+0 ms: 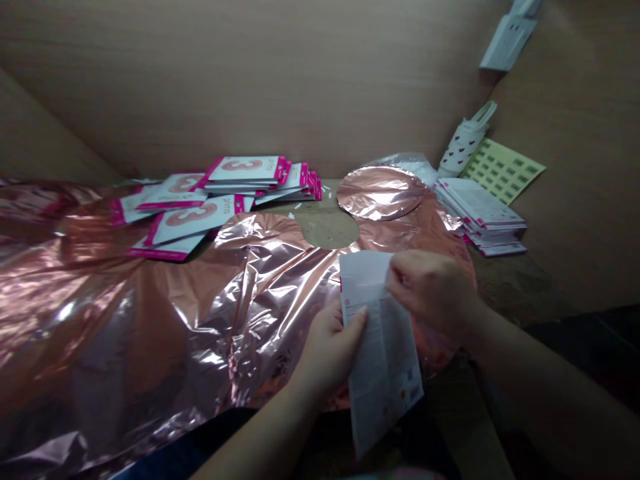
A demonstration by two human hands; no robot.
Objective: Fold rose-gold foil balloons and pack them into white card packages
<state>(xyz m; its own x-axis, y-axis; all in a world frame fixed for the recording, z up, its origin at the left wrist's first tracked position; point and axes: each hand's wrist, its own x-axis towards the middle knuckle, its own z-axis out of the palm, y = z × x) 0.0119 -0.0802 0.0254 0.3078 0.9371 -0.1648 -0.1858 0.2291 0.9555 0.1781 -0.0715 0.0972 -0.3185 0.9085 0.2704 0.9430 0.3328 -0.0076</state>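
Observation:
A white paper packet with fine print on it is held up in front of me, tilted, its lower end hanging past the table's front edge. My left hand grips its left side, thumb lying on the face. At the packet's top right corner, my right hand is closed with the fingers pinched together; the fingertips are partly hidden. Beneath both hands spreads a large sheet of shiny rose-gold foil balloon, flat and creased, reaching off to the left. A round rose-gold foil piece lies at its back right.
Pink-edged white packets printed with a 3 lie in loose piles at the back left. More packets are stacked at right, by a yellow label sheet and a white heart-patterned pouch. Wooden panels enclose the table.

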